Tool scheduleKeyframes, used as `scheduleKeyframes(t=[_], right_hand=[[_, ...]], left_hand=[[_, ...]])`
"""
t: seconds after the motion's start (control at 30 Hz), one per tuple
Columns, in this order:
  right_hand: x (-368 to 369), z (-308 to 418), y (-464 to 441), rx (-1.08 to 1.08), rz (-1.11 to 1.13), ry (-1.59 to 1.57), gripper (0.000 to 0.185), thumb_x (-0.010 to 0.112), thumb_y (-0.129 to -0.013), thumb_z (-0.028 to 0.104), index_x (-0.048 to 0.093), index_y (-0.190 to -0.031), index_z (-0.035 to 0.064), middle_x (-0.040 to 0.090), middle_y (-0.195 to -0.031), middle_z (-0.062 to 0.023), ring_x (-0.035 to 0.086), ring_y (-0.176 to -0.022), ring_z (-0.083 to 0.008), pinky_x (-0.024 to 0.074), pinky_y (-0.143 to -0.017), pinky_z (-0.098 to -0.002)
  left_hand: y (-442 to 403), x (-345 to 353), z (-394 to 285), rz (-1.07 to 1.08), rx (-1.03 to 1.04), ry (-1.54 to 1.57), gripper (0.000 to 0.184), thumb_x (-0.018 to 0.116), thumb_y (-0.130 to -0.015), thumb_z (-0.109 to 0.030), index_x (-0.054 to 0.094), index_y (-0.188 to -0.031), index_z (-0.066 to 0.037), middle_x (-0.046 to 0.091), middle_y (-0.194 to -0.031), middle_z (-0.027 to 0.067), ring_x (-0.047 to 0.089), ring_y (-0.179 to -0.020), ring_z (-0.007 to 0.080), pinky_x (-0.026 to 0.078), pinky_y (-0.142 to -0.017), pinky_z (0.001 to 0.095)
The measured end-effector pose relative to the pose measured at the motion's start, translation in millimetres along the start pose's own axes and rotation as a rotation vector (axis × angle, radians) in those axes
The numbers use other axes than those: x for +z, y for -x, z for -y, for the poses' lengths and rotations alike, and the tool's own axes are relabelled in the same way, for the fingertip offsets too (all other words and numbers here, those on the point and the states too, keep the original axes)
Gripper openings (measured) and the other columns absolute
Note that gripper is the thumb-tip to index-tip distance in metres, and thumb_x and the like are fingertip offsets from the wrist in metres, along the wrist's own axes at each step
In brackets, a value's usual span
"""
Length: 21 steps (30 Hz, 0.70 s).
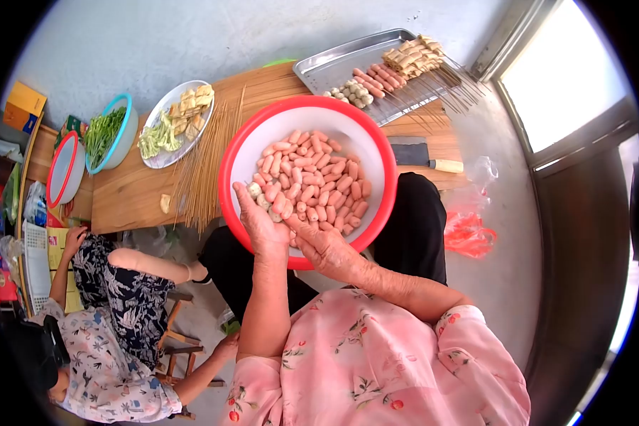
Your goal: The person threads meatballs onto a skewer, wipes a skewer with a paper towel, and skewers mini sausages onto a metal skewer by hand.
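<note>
A white basin with a red rim [387,153] stands in front of me, filled with small pink sausages [319,177]. My left hand [255,221] reaches in at the basin's near left side, palm up. A row of pale round pieces [263,202] rests along its fingers, with several sausages right beside them. I cannot make out whether a stick runs through them. My right hand [328,252] comes over the near rim, its fingers bent together and touching the left hand's side. What its fingertips hold, if anything, is hidden.
Loose bamboo skewers [209,160] lie left of the basin. A metal tray [326,64] bears filled skewers; a cleaver [410,153] lies right. A plate [149,157], a basin of greens [126,142] and another red-rimmed basin [55,167] stand left. Another person [106,362] sits lower left.
</note>
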State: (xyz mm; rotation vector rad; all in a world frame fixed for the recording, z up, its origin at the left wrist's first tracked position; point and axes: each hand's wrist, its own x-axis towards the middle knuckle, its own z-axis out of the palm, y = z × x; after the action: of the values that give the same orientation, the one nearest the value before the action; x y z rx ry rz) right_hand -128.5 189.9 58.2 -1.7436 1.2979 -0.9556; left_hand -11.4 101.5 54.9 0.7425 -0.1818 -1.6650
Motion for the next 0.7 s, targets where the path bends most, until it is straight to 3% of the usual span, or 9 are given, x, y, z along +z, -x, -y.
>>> scheduleKeyframes(t=[0.07, 0.3, 0.43, 0.47, 0.5, 0.57, 0.6, 0.67, 0.7], right_hand=[[-3, -1, 1, -0.101, -0.086, -0.096, 0.034, 0.054, -0.086, 0.008, 0.052, -0.119, 0.0013, 0.059, -0.075, -0.0225, 0.06, -0.072, -0.0378, 0.0466, -0.063, -0.0414], [-62, 7, 30, 0.063, 0.086, -0.01, 0.018, 0.054, -0.085, 0.006, 0.056, -0.103, 0.0016, 0.057, -0.072, -0.021, 0.06, -0.066, -0.0357, 0.0467, -0.057, -0.0404], [-87, -4, 22, -0.039, -0.115, 0.036, 0.018, 0.054, -0.087, 0.007, 0.058, -0.102, -0.0008, 0.059, -0.075, -0.0198, 0.061, -0.067, -0.0341, 0.0496, -0.057, -0.0372], [-94, -14, 17, -0.093, -0.159, 0.053, 0.019, 0.054, -0.087, 0.009, 0.057, -0.103, -0.0019, 0.06, -0.077, -0.0196, 0.062, -0.067, -0.0329, 0.0508, -0.058, -0.0357], [-104, -16, 13, -0.055, -0.232, 0.06, 0.015, 0.056, -0.087, 0.007, 0.061, -0.099, -0.001, 0.062, -0.072, -0.0164, 0.063, -0.062, -0.0272, 0.0497, -0.056, -0.0298], [-131, -19, 1, 0.037, -0.255, 0.105, 0.015, 0.054, -0.088, 0.007, 0.062, -0.098, -0.001, 0.062, -0.071, -0.0165, 0.062, -0.059, -0.0234, 0.0486, -0.056, -0.0288], [-141, -36, -7, 0.047, -0.308, 0.142, 0.015, 0.053, -0.088, 0.007, 0.062, -0.098, -0.001, 0.062, -0.071, -0.0166, 0.061, -0.058, -0.0222, 0.0482, -0.057, -0.0288], [-161, -54, -26, 0.12, -0.402, 0.162, 0.015, 0.054, -0.088, 0.009, 0.062, -0.096, -0.0012, 0.061, -0.071, -0.0172, 0.061, -0.06, -0.0218, 0.0485, -0.06, -0.0305], [-167, -76, -37, 0.071, -0.451, 0.195, 0.016, 0.054, -0.087, 0.01, 0.063, -0.094, -0.0014, 0.062, -0.072, -0.0187, 0.064, -0.064, -0.0261, 0.049, -0.062, -0.0329]], left_hand=[[1, 7, -3, -0.018, 0.025, 0.035, 0.046, 0.038, -0.093, -0.054, 0.049, -0.086, -0.011, 0.04, -0.06, -0.0001, 0.034, -0.043, 0.0105, 0.033, -0.038, 0.0214], [-14, 13, -10, -0.011, 0.141, -0.008, 0.043, 0.044, -0.091, -0.053, 0.047, -0.093, -0.01, 0.044, -0.07, 0.001, 0.042, -0.057, 0.0129, 0.038, -0.051, 0.0254], [-17, 31, 2, -0.003, 0.054, -0.163, 0.056, 0.048, -0.089, -0.053, 0.048, -0.115, -0.003, 0.056, -0.1, 0.013, 0.057, -0.091, 0.0231, 0.047, -0.08, 0.0346], [-25, 15, -1, 0.12, 0.094, -0.337, 0.063, 0.052, -0.089, -0.049, 0.042, -0.127, 0.0, 0.054, -0.112, 0.0185, 0.052, -0.11, 0.0274, 0.042, -0.093, 0.0403], [-29, 8, -7, 0.122, 0.095, -0.338, 0.063, 0.052, -0.089, -0.049, 0.042, -0.127, 0.0, 0.054, -0.112, 0.0185, 0.052, -0.11, 0.0274, 0.042, -0.093, 0.0403], [-37, -3, -22, 0.024, 0.416, -1.053, 0.058, 0.054, -0.09, -0.041, 0.043, -0.129, 0.001, 0.054, -0.115, 0.0191, 0.052, -0.108, 0.0291, 0.041, -0.094, 0.0401], [-42, -12, -32, 0.025, 0.416, -1.056, 0.058, 0.054, -0.09, -0.041, 0.043, -0.129, 0.001, 0.054, -0.115, 0.0191, 0.052, -0.108, 0.0291, 0.041, -0.094, 0.0401], [-56, -33, -54, -0.114, 0.785, -1.674, 0.044, 0.057, -0.088, -0.029, 0.052, -0.117, 0.004, 0.057, -0.113, 0.0191, 0.052, -0.108, 0.0319, 0.041, -0.092, 0.0376], [-64, -45, -62, -0.116, 0.789, -1.674, 0.044, 0.057, -0.088, -0.029, 0.052, -0.117, 0.004, 0.057, -0.113, 0.0191, 0.052, -0.108, 0.0319, 0.041, -0.092, 0.0376]])
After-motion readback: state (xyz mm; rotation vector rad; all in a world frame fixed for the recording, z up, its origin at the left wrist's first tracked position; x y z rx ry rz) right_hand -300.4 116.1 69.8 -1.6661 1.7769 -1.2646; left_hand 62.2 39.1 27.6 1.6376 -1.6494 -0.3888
